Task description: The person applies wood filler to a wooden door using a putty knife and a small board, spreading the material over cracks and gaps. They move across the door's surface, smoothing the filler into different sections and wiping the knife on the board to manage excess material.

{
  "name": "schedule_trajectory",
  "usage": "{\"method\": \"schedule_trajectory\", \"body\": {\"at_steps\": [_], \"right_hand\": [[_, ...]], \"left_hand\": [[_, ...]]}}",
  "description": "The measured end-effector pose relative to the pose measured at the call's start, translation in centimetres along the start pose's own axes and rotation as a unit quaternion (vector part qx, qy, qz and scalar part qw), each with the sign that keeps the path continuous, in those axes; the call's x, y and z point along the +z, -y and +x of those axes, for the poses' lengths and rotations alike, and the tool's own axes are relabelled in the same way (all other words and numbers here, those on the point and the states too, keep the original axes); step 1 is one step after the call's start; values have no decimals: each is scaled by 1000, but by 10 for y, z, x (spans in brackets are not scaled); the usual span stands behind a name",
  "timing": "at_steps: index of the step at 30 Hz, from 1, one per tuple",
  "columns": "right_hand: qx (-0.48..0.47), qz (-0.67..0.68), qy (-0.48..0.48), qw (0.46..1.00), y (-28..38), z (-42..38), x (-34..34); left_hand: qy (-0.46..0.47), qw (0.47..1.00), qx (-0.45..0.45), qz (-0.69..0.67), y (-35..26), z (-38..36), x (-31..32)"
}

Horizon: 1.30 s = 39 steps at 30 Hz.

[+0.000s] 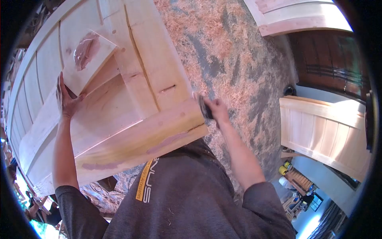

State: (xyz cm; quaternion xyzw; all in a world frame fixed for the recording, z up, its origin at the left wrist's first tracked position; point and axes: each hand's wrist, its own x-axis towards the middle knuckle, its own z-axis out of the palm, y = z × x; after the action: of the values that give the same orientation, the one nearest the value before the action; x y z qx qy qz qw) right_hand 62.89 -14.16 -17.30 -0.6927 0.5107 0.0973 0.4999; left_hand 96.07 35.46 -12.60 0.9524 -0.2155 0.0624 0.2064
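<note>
A large pale wooden door [131, 93] with grooved panels lies in front of me, with pinkish filler smeared along its near edge. My left hand [68, 99] grips the corner of a small wooden board [93, 65] over the door. On that board sits a glossy reddish-brown lump of filler [85, 51]. At the door's right edge, my right hand [218, 112] is closed around a dark flat scraper [205, 107], its blade against or very near the edge. A dark crack with filler [167, 88] shows on the door face.
Wood shavings [215, 44] cover the grey floor to the right. Another door panel [318, 131] stands further right, and part of a pale wooden piece [294, 20] shows at the top right. Tools and yellow containers [283, 170] lie at the lower right.
</note>
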Motion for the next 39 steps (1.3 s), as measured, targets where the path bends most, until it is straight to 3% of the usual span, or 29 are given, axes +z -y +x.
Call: {"method": "schedule_trajectory", "body": {"at_steps": [1, 3, 6, 7, 9, 12, 15, 21, 24, 27, 30, 36, 39], "right_hand": [[-25, -98, -89, 991, 2, 11, -4], [-166, -70, -204, 962, 8, 35, -19], [-259, -85, -54, 961, 76, -5, -62], [-322, -122, -7, 939, 99, -22, -67], [-441, -191, 83, 873, 132, -48, -73], [-574, -395, 155, 701, 154, -48, -69], [-587, -428, 185, 662, 170, -51, -65], [-518, -566, 281, 577, 182, -75, -54], [-496, -591, 294, 564, 169, -95, -52], [-501, -510, 285, 638, 135, -119, -66], [-553, -453, 187, 674, 101, -138, -74], [-594, -491, 75, 632, 50, -152, -59], [-522, -518, 96, 670, 40, -169, -52]], "left_hand": [[4, 1000, 2, -9, 0, -2, 2], [0, 1000, 0, -24, -1, 0, 0], [-8, 1000, -17, 2, -7, -1, -1], [-5, 1000, -22, 3, -8, -1, -3], [1, 1000, -27, 5, -10, 0, -5], [1, 999, -32, 16, -12, -1, -7], [-3, 1000, -21, 12, -4, 0, -5], [-21, 1000, -7, -13, 2, 0, 2], [-12, 999, -19, 24, 1, 0, -1], [-25, 999, -16, 20, 2, 1, 1], [-23, 999, -15, 24, 2, -2, 0], [-27, 1000, 3, 11, 5, 0, 2], [-34, 999, 13, 15, 11, -1, 5]]}}
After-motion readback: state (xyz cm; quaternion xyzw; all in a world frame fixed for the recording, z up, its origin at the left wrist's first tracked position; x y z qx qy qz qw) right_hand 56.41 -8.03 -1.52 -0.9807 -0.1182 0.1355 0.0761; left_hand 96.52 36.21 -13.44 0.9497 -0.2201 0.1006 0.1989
